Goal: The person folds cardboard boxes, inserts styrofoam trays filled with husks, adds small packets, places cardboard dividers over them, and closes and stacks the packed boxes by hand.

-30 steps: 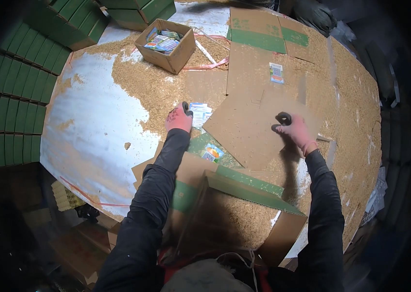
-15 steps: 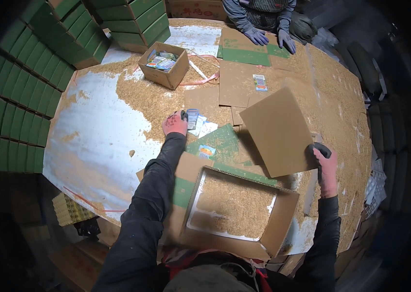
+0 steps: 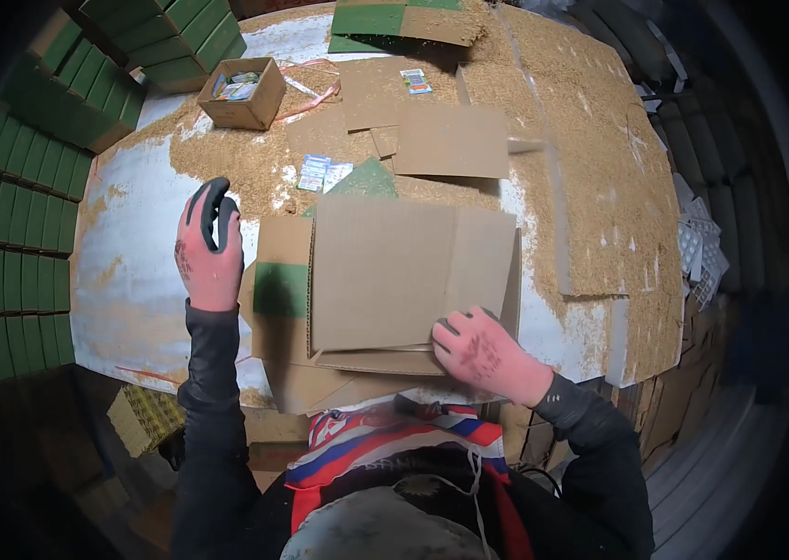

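A pale, worn surface (image 3: 133, 280) strewn with sawdust fills the view, with rows of green boxes (image 3: 12, 233) stacked along its left rim and a small open carton (image 3: 243, 91) of packets at the upper left. The left hand (image 3: 208, 247), in a pink glove with dark fingertips, is raised above the surface just left of the big cardboard box; its fingers (image 3: 212, 201) are loosely curled and grasp nothing. The cardboard box (image 3: 320, 317) lies at the near edge in front of the person, plain brown with a green panel on its left flap. A flat brown cardboard sheet (image 3: 404, 271), creased into panels, lies across the box's top and hides its inside. The right hand (image 3: 488, 355), gloved alike, rests on the sheet's near right corner with fingers pressed down flat on it. Further right, more loose cardboard sheets (image 3: 600, 187) lie under sawdust.

Half a second ago the box was open, showing sawdust inside, and the right hand held the sheet up and off to the right; the left hand then rested on the surface by a small packet.
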The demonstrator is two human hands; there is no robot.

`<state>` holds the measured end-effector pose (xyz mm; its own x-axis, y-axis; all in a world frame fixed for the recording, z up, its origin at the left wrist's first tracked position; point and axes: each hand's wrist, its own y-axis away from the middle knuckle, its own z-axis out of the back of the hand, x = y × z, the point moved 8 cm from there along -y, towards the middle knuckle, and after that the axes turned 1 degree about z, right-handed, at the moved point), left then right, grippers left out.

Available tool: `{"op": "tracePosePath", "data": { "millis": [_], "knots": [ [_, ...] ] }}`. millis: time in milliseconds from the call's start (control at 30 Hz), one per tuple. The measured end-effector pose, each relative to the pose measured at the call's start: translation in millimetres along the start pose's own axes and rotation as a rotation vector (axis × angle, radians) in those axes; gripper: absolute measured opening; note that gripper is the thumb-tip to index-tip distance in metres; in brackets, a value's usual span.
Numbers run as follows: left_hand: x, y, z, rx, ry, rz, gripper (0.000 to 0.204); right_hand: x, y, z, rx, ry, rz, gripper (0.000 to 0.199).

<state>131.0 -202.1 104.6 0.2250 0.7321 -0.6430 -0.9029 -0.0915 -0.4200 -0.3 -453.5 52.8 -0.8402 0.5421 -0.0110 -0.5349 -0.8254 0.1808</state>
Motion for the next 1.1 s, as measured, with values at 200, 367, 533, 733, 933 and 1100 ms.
{"op": "tracePosePath", "data": {
  "millis": [200, 367, 533, 733, 933, 1100],
  "knots": [
    [31.1, 47.9, -37.5, 0.333, 0.665, 0.321, 0.038, -18.7, 34.5, 9.9, -0.253, -0.458, -0.141, 0.017],
    [104.4, 130.3, -90.1, 0.768, 0.546, 0.711, 0.068, -108.8, 97.8, -92.3, -0.741, -1.765, -0.812, 0.053],
    [68.9, 133.6, -150.6, 0.579, 0.014, 0.481, 0.104, -87.4, 49.3, -197.7, -0.470, -1.540, -0.975, 0.082],
    [83.2, 97.2, -121.9, 0.534, 0.464, 0.350, 0.080, -96.8, 34.9, -139.6, -0.707, -1.825, -0.995, 0.071],
    [335.6, -112.9, -46.8, -0.245, -0.096, 0.288, 0.069, -121.6, 44.6, -135.2, -0.420, -1.918, -1.143, 0.052],
    [533.4, -129.0, 2.2, -0.349, -0.556, 0.749, 0.065, -135.7, 31.3, -159.0, -0.291, -1.886, -1.334, 0.048]
  ]
}}
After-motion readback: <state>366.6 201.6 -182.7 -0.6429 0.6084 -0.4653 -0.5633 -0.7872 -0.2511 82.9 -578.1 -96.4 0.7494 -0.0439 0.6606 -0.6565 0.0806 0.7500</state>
